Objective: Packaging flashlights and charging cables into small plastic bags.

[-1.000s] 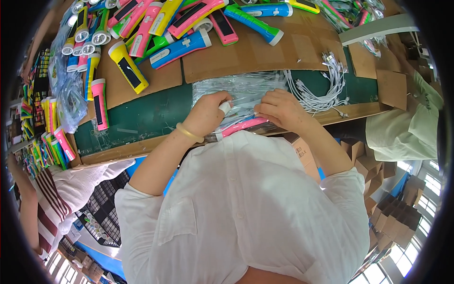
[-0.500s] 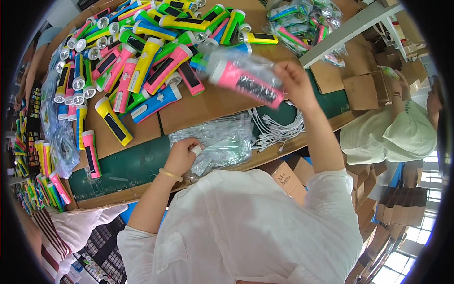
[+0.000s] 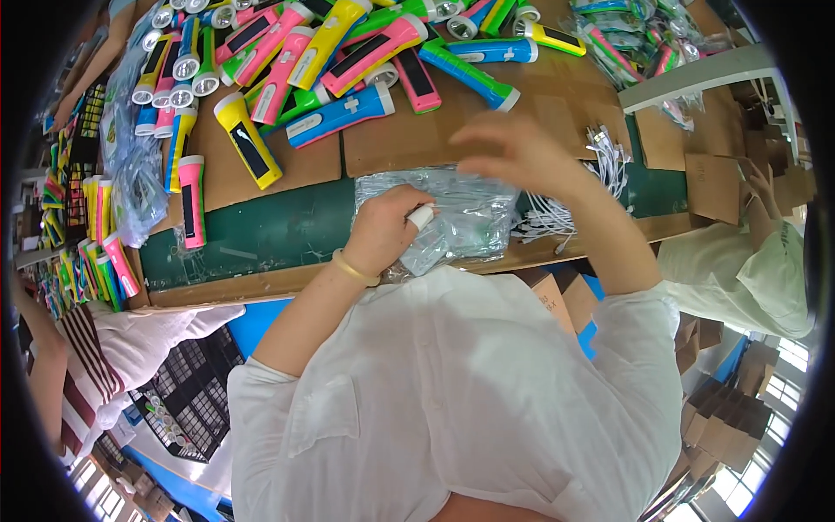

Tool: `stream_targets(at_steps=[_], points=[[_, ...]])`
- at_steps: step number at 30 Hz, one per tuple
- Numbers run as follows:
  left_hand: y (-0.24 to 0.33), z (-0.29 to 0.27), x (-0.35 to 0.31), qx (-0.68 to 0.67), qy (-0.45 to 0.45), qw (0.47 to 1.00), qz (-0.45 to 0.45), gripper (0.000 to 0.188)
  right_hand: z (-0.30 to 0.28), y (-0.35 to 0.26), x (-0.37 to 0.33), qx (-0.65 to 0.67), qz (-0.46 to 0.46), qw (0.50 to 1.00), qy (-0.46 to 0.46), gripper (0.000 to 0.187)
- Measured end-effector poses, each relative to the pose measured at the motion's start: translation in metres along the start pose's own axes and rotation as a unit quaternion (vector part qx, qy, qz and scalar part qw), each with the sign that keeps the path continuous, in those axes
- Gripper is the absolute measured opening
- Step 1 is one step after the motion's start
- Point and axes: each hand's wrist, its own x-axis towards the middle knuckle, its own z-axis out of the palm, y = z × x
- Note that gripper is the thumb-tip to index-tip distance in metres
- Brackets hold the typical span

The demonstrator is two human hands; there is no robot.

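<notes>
My left hand (image 3: 389, 228), with a white wrap on one finger and a pale bangle at the wrist, rests on a stack of clear plastic bags (image 3: 487, 222) at the table's near edge. Its fingers are closed on the bag plastic. Above the right end of the stack, my right hand (image 3: 526, 155) is in the air, blurred, fingers stretched out with nothing in them. White charging cables (image 3: 557, 213) lie bundled beside the stack, partly behind my right forearm. Beyond my hands, a blue and green flashlight (image 3: 470, 76) and a blue flashlight (image 3: 341, 117) lie on cardboard.
A heap of colourful flashlights (image 3: 287, 65) covers the far left. Bagged flashlights (image 3: 648, 43) are piled at the far right, by a grey metal bar (image 3: 696, 74). Loose plastic bags (image 3: 130, 165) hang at the left. Co-workers (image 3: 739, 270) stand on both sides, near an open carton (image 3: 713, 187).
My right hand no longer holds the bagged pink flashlight and has come lower, over the bags. Where that flashlight went is not shown. The view has shifted, and the left hand stays on the stack.
</notes>
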Motion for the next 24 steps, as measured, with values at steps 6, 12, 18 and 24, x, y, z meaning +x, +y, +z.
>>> stream_targets(at_steps=[6, 12, 18, 24], points=[[-0.006, -0.017, -0.010, 0.030, 0.020, 0.999, 0.030, 0.022, 0.073, -0.004, -0.024, -0.019, 0.022, 0.998, -0.061, 0.015], [-0.010, -0.045, -0.026, -0.032, 0.055, 0.997, -0.050, 0.016, 0.062, 0.000, -0.028, -0.047, 0.029, 0.998, -0.007, 0.014], [0.006, -0.046, -0.023, -0.037, 0.043, 0.996, -0.070, 0.019, 0.086, -0.019, -0.010, 0.039, -0.081, 0.996, 0.023, 0.033], [0.008, -0.048, -0.027, -0.067, 0.061, 0.993, -0.077, 0.020, 0.085, -0.015, -0.012, -0.001, -0.091, 0.996, -0.013, 0.028]])
